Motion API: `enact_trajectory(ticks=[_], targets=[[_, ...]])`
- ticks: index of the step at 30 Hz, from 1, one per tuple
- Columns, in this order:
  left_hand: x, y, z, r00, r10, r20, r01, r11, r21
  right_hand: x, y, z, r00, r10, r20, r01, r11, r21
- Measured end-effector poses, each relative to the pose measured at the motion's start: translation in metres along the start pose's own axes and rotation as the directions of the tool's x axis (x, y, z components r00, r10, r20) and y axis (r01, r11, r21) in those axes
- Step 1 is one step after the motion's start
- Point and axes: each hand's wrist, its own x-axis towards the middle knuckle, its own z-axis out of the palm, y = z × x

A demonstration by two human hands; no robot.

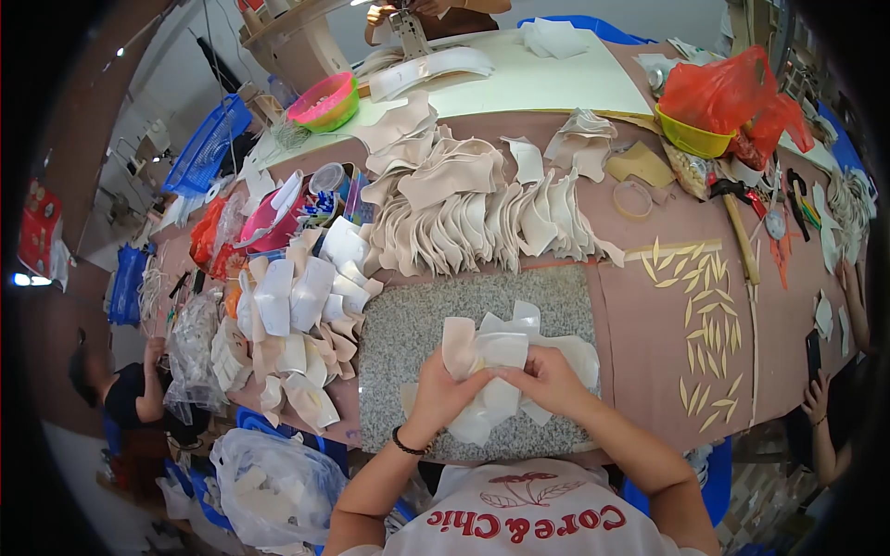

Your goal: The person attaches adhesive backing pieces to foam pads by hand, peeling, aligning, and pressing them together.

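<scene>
Over the grey speckled slab (399,320), my left hand (443,387) and my right hand (553,380) meet with thumbs together. Both are closed on a pale piece (502,350) with a beige flap standing up at its left. More whitish translucent pieces (575,357) lie under and around my hands on the slab. Behind the slab stands a long row of stacked beige pieces (464,222). To the left is a pile of white and beige pieces (311,296).
Small yellow leaf-shaped pieces (709,334) and a hammer (740,236) lie at right. Red bags (718,93) sit in a yellow basket (693,137). A pink-green bowl (324,104) stands at back left. Other people work at the far, left and right edges.
</scene>
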Motion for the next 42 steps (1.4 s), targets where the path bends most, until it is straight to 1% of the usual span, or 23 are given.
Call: enact_trajectory(ticks=[2,3,4,5,7,12,14,16,17,19,20,22,26,28,29,30,31,32,34,35,37,40,42], targets=[[0.002,-0.005,-0.005,0.971,-0.192,0.143,0.195,0.981,-0.006,0.002,0.002,-0.003,0.999,-0.010,0.045,0.012,0.999,-0.041],[0.001,-0.007,-0.006,0.972,-0.190,0.141,0.192,0.981,-0.005,0.002,0.005,-0.004,1.000,-0.005,0.030,0.007,0.998,-0.068],[-0.002,-0.010,-0.006,0.948,-0.226,0.223,0.288,0.908,-0.304,0.002,0.007,-0.004,1.000,0.001,0.013,0.000,0.996,-0.094],[-0.004,-0.012,-0.005,0.921,-0.234,0.313,0.378,0.736,-0.562,0.001,0.005,-0.004,1.000,0.002,0.012,-0.001,0.996,-0.093],[-0.006,-0.011,-0.005,0.915,-0.214,0.341,0.383,0.724,-0.574,-0.002,-0.001,-0.003,0.991,-0.048,-0.122,0.031,0.990,-0.138],[-0.008,-0.022,-0.006,0.901,-0.196,0.386,0.405,0.698,-0.591,-0.004,0.003,0.001,0.975,-0.190,-0.116,0.162,0.962,-0.219],[-0.006,-0.027,-0.007,0.876,-0.236,0.421,0.476,0.566,-0.673,-0.002,0.005,-0.003,0.971,-0.213,-0.106,0.178,0.945,-0.275],[0.003,-0.029,-0.011,0.839,-0.246,0.484,0.536,0.527,-0.660,-0.002,0.006,-0.007,0.999,-0.025,-0.032,0.026,0.998,0.052],[0.007,-0.028,-0.012,0.797,-0.254,0.547,0.595,0.486,-0.641,-0.002,0.005,-0.008,0.999,-0.025,-0.033,0.027,0.998,0.051],[0.009,-0.025,-0.013,0.799,-0.268,0.538,0.591,0.516,-0.621,-0.002,0.003,-0.010,0.996,0.083,0.044,-0.086,0.992,0.089],[0.008,-0.022,-0.014,0.802,-0.283,0.526,0.586,0.545,-0.600,-0.002,0.004,-0.010,0.996,0.083,0.044,-0.086,0.992,0.088],[0.007,-0.019,-0.016,0.801,-0.244,0.546,0.580,0.540,-0.610,-0.002,0.004,-0.010,0.964,0.223,0.144,-0.256,0.923,0.286],[0.005,-0.014,-0.017,0.797,-0.159,0.583,0.563,0.544,-0.622,-0.007,-0.002,-0.008,0.964,0.186,0.190,-0.226,0.949,0.221],[0.002,-0.003,-0.015,0.821,-0.211,0.531,0.539,0.593,-0.598,-0.011,-0.007,-0.006,0.996,0.067,0.063,-0.068,0.998,0.005],[0.002,-0.001,-0.013,0.842,-0.259,0.474,0.517,0.639,-0.570,-0.013,-0.007,-0.005,0.996,0.069,0.059,-0.070,0.998,0.005],[0.001,-0.001,-0.012,0.839,-0.261,0.478,0.522,0.635,-0.570,-0.016,-0.007,-0.003,1.000,0.013,0.005,-0.012,0.997,-0.081],[0.001,-0.002,-0.012,0.848,-0.267,0.457,0.500,0.689,-0.525,-0.017,-0.007,-0.003,0.998,-0.052,-0.043,0.044,0.984,-0.172],[0.001,-0.003,-0.012,0.859,-0.271,0.433,0.474,0.739,-0.479,-0.017,-0.006,-0.003,0.998,-0.051,-0.043,0.043,0.984,-0.173],[0.000,-0.001,-0.011,0.868,-0.272,0.416,0.458,0.762,-0.457,-0.018,-0.004,-0.004,0.972,-0.227,-0.063,0.177,0.882,-0.437],[-0.001,0.000,-0.010,0.876,-0.269,0.401,0.439,0.788,-0.432,-0.017,-0.004,-0.004,0.973,-0.223,-0.064,0.173,0.883,-0.437],[-0.001,0.004,-0.009,0.886,-0.253,0.388,0.420,0.794,-0.439,-0.015,-0.004,-0.002,0.939,-0.331,-0.098,0.263,0.870,-0.417],[-0.005,0.018,-0.011,0.919,-0.191,0.344,0.337,0.834,-0.437,-0.016,-0.010,-0.004,0.947,-0.313,-0.070,0.231,0.818,-0.527],[-0.008,0.024,-0.012,0.936,-0.151,0.318,0.285,0.855,-0.433,-0.018,-0.022,0.000,0.939,-0.338,-0.064,0.267,0.835,-0.480]])
